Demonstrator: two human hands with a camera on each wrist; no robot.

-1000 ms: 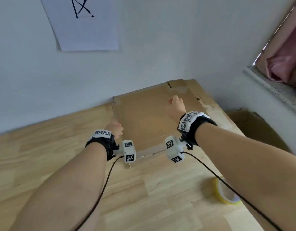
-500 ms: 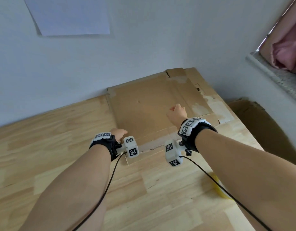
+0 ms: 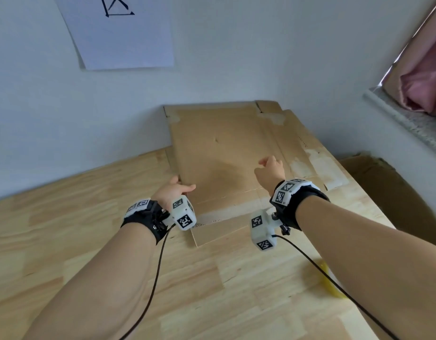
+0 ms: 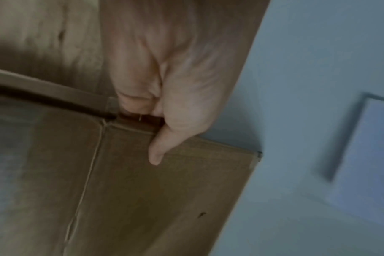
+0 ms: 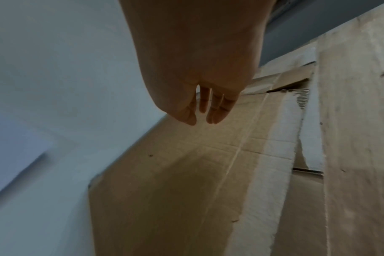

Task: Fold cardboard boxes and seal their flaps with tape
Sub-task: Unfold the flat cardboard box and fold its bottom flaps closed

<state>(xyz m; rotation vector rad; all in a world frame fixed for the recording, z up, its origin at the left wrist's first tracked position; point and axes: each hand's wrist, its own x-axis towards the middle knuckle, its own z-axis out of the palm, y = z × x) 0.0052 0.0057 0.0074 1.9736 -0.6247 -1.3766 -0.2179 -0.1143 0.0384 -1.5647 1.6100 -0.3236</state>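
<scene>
A flattened cardboard box (image 3: 219,153) lies on the wooden surface (image 3: 64,231), pushed up into the corner where its far edge meets the white wall (image 3: 236,57). Pale strips of old tape residue run along its creases and flaps on the right side. The left hand (image 3: 171,192) has the box by its left edge: in the left wrist view the thumb (image 4: 162,147) lies on top of the cardboard while the fingers curl under the rim, so that grip is closed on the box. The right hand (image 3: 271,170) hangs just over the right half of the panel with its fingers (image 5: 215,110) straight and slightly spread, holding nothing; whether the fingertips touch the cardboard I cannot tell. A roll of yellow tape (image 3: 331,283) sits on the surface near the person's right forearm, partly hidden by it and well apart from the box. A sheet of paper (image 3: 121,33) with a black drawing is stuck to the wall above. Another brown box (image 3: 388,192) stands beyond the surface's right edge.
</scene>
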